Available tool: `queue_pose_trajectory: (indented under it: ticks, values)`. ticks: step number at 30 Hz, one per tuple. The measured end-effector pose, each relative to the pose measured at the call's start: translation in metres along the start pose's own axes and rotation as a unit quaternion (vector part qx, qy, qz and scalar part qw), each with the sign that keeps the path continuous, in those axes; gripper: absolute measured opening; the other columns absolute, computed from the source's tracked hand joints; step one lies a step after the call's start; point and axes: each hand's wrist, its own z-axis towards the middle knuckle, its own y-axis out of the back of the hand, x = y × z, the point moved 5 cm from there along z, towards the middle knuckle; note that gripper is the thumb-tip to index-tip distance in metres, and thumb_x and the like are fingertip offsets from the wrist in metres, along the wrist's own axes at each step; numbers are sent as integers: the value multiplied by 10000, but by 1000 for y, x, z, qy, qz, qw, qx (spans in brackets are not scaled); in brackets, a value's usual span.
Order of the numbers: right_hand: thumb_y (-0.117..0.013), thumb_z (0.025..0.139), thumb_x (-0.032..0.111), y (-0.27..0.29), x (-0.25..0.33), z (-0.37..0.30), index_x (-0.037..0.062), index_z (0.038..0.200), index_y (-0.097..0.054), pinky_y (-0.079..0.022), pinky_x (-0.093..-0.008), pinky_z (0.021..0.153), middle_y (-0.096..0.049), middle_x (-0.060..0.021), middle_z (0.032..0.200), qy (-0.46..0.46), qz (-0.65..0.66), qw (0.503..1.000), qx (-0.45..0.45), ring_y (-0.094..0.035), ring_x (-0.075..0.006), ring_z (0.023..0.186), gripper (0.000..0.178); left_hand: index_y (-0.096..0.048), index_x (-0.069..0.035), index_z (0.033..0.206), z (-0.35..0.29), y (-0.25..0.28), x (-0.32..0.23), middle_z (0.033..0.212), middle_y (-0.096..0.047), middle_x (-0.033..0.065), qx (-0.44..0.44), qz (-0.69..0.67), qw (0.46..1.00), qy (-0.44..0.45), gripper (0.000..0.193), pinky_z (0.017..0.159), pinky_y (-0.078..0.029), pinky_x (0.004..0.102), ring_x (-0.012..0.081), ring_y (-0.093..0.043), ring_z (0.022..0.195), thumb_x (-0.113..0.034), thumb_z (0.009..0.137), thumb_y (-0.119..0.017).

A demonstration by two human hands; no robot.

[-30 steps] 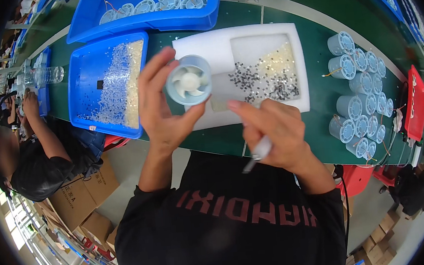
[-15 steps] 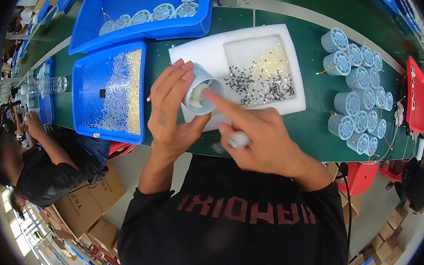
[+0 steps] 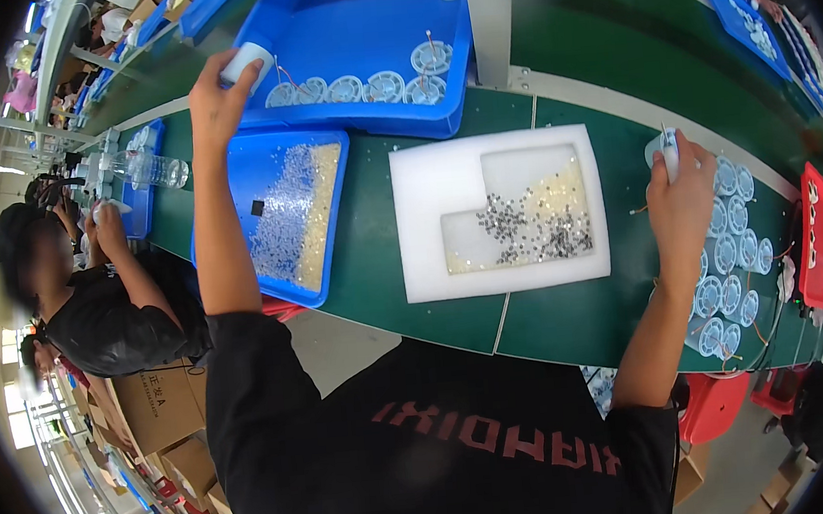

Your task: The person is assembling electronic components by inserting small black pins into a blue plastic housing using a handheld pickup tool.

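My left hand (image 3: pixel 218 103) is closed around a light blue plastic cup (image 3: pixel 253 61), held tilted over the left part of the large blue bin (image 3: pixel 335 17). Inside that bin, several light blue cups with spoked round ends (image 3: pixel 383 87) stand in a row, some with thin wires. Far to the right, my right hand (image 3: pixel 682 192) has its fingers closed at another light blue cup (image 3: pixel 653 150) at the edge of a group of similar cups (image 3: pixel 725 254). A pale, elongated piece shows between those fingers; I cannot tell what it is.
A white foam tray (image 3: pixel 421 227) holding small black and cream pieces lies mid-table. Left of it, a blue tray (image 3: pixel 322 288) contains loose clear and cream bits. A red tray (image 3: pixel 821 239) stands far right. A metal post (image 3: pixel 490 24) rises behind. A co-worker (image 3: pixel 112 319) sits at left.
My hands have parted. The left carried the cup up and left over the bin; the right left the cup's mouth and moved right to the cup group. The view has shifted.
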Motion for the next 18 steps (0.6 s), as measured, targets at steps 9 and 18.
queue_pose_trajectory:
  ticks: [9, 18]
  values:
    - [-643, 795, 91, -12, -20, 3, 35, 1063, -613, -510, -442, 718, -593, -152, 1025, -87, -88, 988, 93, -618, -371, 866, 275, -663, 19, 980, 29, -52, 102, 1027, -622, 278, 406, 323, 843, 144, 589, 871, -449, 433, 395, -596, 1013, -537, 873, -500]
    - [-651, 786, 172, 28, 13, 17, 11, 987, -641, -482, -431, 703, -633, -194, 869, -30, -12, 998, -45, -615, -390, 802, 258, -503, -36, 1245, -3, -3, -3, 1057, -622, 183, 93, 102, 987, -84, 427, 871, -467, 357, 291, -609, 1016, -235, 886, -619]
